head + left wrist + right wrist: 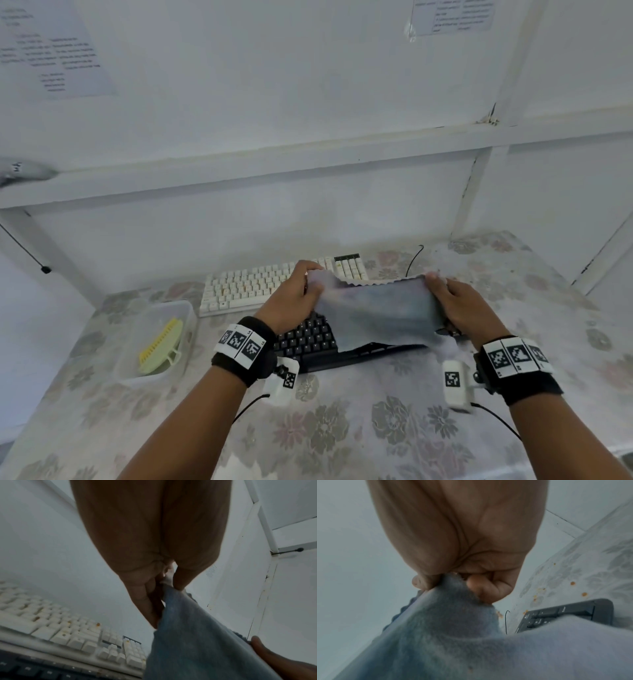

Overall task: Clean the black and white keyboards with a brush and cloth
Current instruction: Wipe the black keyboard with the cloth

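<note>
Cloth (380, 311): one grey-blue piece with a scalloped far edge, held stretched in the air between both hands above the black keyboard, its lower edge hanging over the keys.

Left hand (293, 296): pinched the cloth's left upper corner; in the left wrist view the fingers (145, 601) were curled onto the fabric, which ran down and away from them.

Right hand (459, 308): gripped the cloth's right upper corner; in the right wrist view the thumb (421, 582) and curled fingers bunched the fabric between them.

Black keyboard (308, 342): lay on the tabletop (342, 428) directly in front of the person, its right part hidden under the cloth. One dark corner showed in the right wrist view (590, 609).

White keyboard (250, 287): lay just behind the black one, nearly parallel to it and near the wall, with orange-brown specks on several keys seen in the left wrist view (68, 628).

Brush (161, 342): yellow, with a pale handle, lay inside a clear plastic tub (185, 318) on the tabletop, left of both keyboards.

Tabletop covering: pale floral sheet, with small orange crumbs scattered near the black keyboard's right end (572, 583).

Wristbands (239, 346): dark, with square black-and-white markers, one on each wrist.
</note>
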